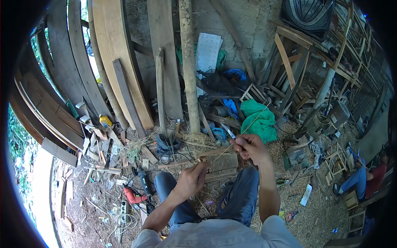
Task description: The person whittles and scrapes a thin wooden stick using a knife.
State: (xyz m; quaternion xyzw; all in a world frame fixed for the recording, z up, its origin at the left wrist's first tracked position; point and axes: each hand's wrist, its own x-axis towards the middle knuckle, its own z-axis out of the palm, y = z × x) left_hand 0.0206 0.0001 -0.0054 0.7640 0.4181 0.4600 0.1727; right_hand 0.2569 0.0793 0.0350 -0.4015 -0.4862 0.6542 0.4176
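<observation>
Wooden planks (109, 53) are being propped upright along the left of the wall. Faint lettering, too blurred to be read, is being displayed across the grey shirt (215, 236). Beyond the front post, dark marks too small to be made out are being shown on a white panel (208, 51). Past the right hand (251, 149), bare floor is being covered by a green bag (260, 122). Ground space is being taken up by a red drill (134, 195), left of the knees. The hands are being held apart: the left hand (193, 178) is being curled closed, the right clamped on a knife (228, 131). Between them a thin pale strip (259, 114) is being extended diagonally, its near end seemingly being pinched by the left fingertips.
</observation>
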